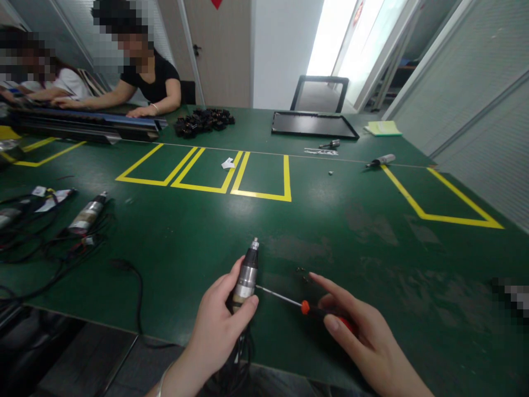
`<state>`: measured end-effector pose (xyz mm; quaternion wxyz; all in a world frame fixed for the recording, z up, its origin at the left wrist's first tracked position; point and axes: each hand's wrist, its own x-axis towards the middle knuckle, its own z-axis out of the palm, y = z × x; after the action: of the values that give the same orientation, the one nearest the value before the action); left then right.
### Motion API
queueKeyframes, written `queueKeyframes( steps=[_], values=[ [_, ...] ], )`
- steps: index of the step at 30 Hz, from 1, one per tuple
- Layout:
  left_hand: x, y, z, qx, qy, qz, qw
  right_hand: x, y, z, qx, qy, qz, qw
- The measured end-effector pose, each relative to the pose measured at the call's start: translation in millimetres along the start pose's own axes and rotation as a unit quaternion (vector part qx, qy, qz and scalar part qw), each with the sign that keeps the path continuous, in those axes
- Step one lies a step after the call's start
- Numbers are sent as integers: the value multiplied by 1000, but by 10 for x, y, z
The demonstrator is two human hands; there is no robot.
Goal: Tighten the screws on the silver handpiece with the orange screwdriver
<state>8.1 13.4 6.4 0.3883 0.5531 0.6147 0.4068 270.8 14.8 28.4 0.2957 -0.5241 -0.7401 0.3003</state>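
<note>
My left hand (221,317) is closed around an electric screwdriver (247,278), a metal cylinder with a black nose, tilted upward over the table's near side. Its cable (243,350) hangs below the hand. In my right hand (359,328) lies a hand screwdriver (305,307) with a red and black handle, held by the thumb and curled fingers. Its thin shaft points left, the tip beside the electric screwdriver's barrel; whether they touch, I cannot tell. My right index finger stretches toward a few small screws (305,278) on the green tabletop (297,226).
More electric screwdrivers (87,215) and tangled cables (49,248) lie at the left. Yellow tape (260,194) marks rectangles. Toward the back are a heap of black parts (204,121), a black frame panel (314,125) and a notepad (384,128). A co-worker (152,82) sits behind long dark strips (82,124).
</note>
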Motion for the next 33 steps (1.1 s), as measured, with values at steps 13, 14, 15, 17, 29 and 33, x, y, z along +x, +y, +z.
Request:
queueKeyframes(
  steps=[13, 14, 15, 17, 29, 33],
  values=[
    [-2, -21, 16, -7, -5, -10, 1000, -50, 66, 2, 6, 60, 1, 998],
    [-1, -21, 15, -9, -4, -10, 1000, -46, 57, 2, 8, 72, -5, 997],
    [-1, -21, 14, -11, -3, -9, 1000, -39, 45, 3, 8, 81, -10, 997],
    [-1, -24, 12, -13, -4, -9, 1000, -19, 22, 9, 4, 87, -13, 996],
    [-13, -31, 10, -8, -8, -8, 1000, -19, 42, 5, 24, -9, 39, 999],
    [-9, -22, 10, -3, -7, -6, 1000, -12, 23, 18, 5, -7, 60, 998]
  ],
)
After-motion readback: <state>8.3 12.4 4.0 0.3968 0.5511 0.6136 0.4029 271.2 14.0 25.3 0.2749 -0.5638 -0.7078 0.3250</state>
